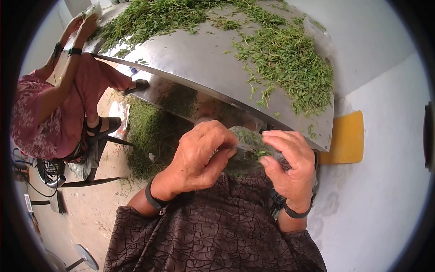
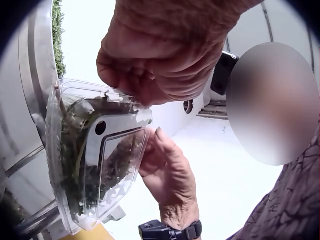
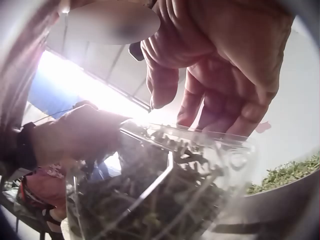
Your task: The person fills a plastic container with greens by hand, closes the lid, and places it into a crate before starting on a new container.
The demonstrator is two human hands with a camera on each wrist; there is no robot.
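Over the lap, a clear plastic clamshell box packed with leafy green sprigs is tilted up. My left hand pinches its left edge between thumb and curled fingers; the left wrist view shows that hand at the box's top edge. At the other end is my right hand, thumb and fingers spread apart. In the right wrist view, its fingers reach the rim from behind while the thumb stands clear. A small green leaf shows at the box edge by the right thumb.
Loose greens lie heaped on the metal table ahead. More greens cover the floor under it. At left, a seated person handles a plastic bag. A yellow board leans by the right wall.
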